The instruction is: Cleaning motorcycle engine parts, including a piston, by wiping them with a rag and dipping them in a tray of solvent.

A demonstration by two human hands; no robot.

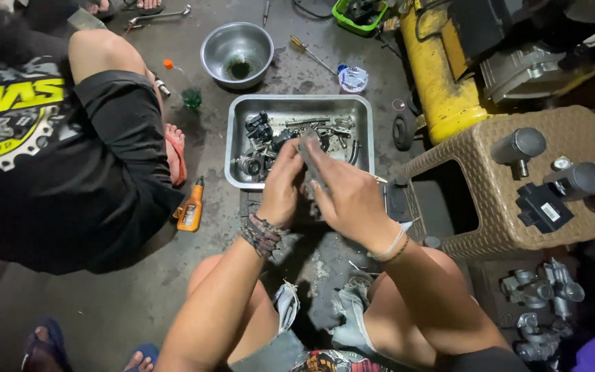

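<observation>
Grey metal fills the square steel tray [242, 180] on the concrete floor [125, 289], a jumble of dark engine parts [264, 134] heaped toward its left side. Both of the person's hands meet just over the tray's near rim. The left hand [282, 187] has its grip closed around the lower end of a flat grey metal piece [309, 157], and the right hand [348, 196] pinches the same piece from the other side, fingers pressed along its edge; what kind of part it is stays hard to tell, since the hands cover most of it. The piece stands roughly upright, its top end above the tray's contents.

Beyond the tray sits a round steel bowl [237, 52] with a dark puddle in it. An orange bottle [191, 209] lies left of the tray, beside another person's knee [101, 52]. To the right stands a woven brown stool [511, 189] carrying metal cylinders [519, 146], with a yellow tank [439, 76] behind it.
</observation>
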